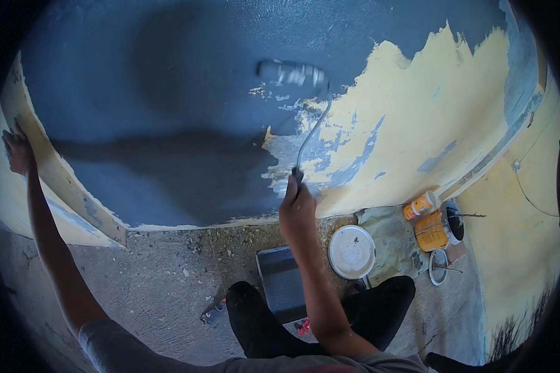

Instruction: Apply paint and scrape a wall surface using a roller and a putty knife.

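My right hand (298, 208) is closed round the handle of a paint roller (313, 130). Its bent metal rod runs up to the roller head, which lies against the wall and is slightly blurred. Dark blue-grey paint (186, 112) covers the wall's left and upper parts. Right of the roller, the wall (429, 105) is pale yellow with patchy blue streaks and a ragged paint edge. At the far left my left hand (18, 149) rests on the edge of a wall corner, fingers stretched out, holding nothing.
Below me a dark paint tray (281, 280) lies on the rough floor, beside a round white lid (351, 252). To the right stand a yellow bucket (434, 230), a small orange-and-white tub (420, 205) and another white lid (438, 267). A tool (213, 310) lies left of my knee.
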`<state>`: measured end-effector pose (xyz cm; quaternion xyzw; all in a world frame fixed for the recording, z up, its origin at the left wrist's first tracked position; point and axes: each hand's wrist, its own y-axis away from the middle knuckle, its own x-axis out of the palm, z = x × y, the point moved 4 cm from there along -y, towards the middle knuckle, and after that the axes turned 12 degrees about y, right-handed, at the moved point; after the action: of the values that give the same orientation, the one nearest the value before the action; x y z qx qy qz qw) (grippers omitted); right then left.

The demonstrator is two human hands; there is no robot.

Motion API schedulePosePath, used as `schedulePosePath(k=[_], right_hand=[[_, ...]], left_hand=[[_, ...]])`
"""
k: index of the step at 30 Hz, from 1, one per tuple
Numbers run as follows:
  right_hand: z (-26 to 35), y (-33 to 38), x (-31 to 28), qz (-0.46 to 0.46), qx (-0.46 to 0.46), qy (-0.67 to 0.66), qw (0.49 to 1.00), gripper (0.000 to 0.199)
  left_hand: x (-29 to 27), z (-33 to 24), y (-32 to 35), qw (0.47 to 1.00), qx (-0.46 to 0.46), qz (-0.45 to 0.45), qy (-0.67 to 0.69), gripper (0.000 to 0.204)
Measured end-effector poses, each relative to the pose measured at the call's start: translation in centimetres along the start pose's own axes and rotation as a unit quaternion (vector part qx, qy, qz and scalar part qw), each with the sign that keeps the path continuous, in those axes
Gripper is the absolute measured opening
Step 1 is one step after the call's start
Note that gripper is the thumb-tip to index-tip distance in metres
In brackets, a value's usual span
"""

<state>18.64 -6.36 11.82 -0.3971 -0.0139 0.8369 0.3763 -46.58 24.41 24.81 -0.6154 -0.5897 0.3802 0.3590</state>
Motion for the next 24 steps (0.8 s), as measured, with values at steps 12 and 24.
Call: schedulePosePath(k=[12,24], right_hand=[[-0.5,0.5,-0.6,0.000,-0.016,0.031,0.999,0.039],[-1.7,2.2,1.3,0.060,0.066,0.063,0.994,0.039]], left_hand=[[0.0,-0.1,0.0,0.999,0.023,-0.016,0.015,0.079],[1.0,0.7,0.2,0.980,0.150,-0.012,-0.129,0.063]])
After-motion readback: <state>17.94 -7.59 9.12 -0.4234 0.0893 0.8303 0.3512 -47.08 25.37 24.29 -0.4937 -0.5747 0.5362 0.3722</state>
